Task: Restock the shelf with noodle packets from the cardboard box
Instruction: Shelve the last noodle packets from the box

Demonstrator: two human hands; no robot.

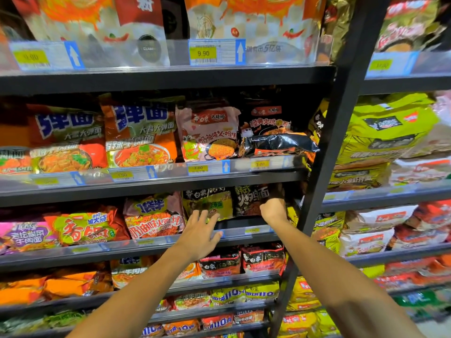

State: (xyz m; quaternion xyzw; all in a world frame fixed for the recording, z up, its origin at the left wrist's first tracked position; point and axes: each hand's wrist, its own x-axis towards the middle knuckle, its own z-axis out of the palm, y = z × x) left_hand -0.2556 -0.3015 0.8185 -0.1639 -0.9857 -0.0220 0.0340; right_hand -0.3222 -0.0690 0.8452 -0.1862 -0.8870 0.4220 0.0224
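Observation:
Both my arms reach toward the third shelf (244, 236) from the top. My right hand (272, 209) is curled and reaches into the shelf, gripping the lower right of a black noodle packet (251, 198) that stands upright there. My left hand (200, 229) is spread with straight fingers, its fingertips touching the lower edge of a yellow-and-black noodle packet (208, 203) beside the black one. The cardboard box is out of view.
One shelf up, a black packet (278, 143) lies on its side in front of upright packets. Orange, pink and red noodle packets fill the rows left of my hands. A dark upright post (324, 154) separates this bay from the right bay with large green-yellow multipacks (380, 132).

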